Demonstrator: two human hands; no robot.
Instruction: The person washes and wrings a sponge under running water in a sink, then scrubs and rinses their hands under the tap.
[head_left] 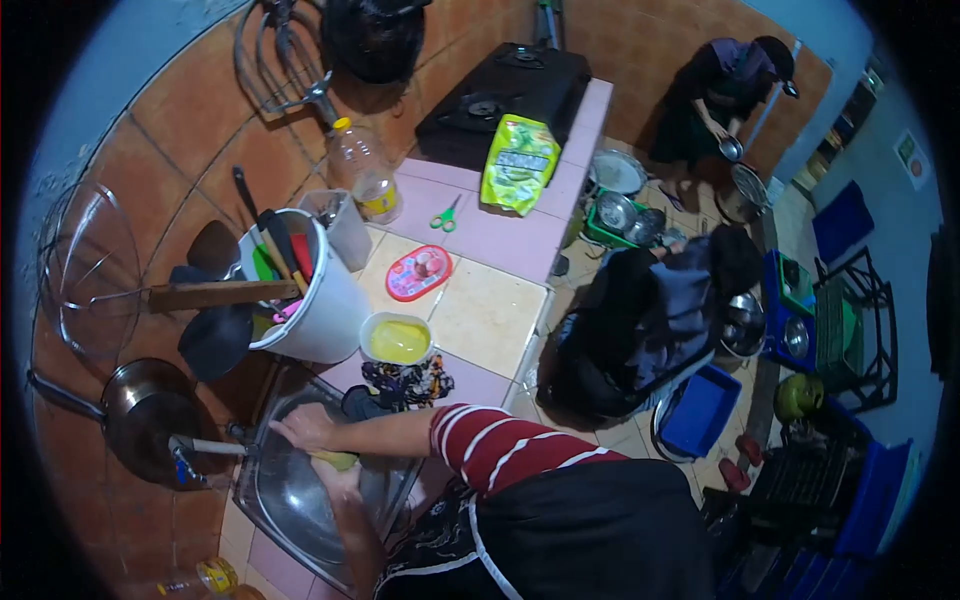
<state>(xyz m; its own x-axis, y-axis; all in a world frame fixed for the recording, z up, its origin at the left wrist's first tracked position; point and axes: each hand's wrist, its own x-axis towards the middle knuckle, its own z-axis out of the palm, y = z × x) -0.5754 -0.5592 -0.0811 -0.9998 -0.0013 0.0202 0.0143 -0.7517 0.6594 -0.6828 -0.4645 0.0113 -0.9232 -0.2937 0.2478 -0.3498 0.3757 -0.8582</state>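
Note:
Both my hands are over the metal sink [262, 400], where a large, round, shiny metal vessel [300, 500] lies. My right hand [306, 428], below a red-and-white striped sleeve, reaches across the upper part of the vessel with its fingers stretched out; whether it grips the rim is hard to see. Just beneath it, my left hand [342, 480] is closed on a yellow-green sponge [338, 460], partly covered by the fingers. A tap [205, 447] sticks out from the wall beside the sink. Near my right forearm lies a patterned cloth [415, 383].
A tub of yellow paste [400, 341], a pink lid [419, 273], a white utensil bucket [335, 320], green scissors [445, 214], an oil bottle [362, 175], a green pouch [520, 165] and a stove [500, 95] line the counter. Two people [650, 330] work among basins behind.

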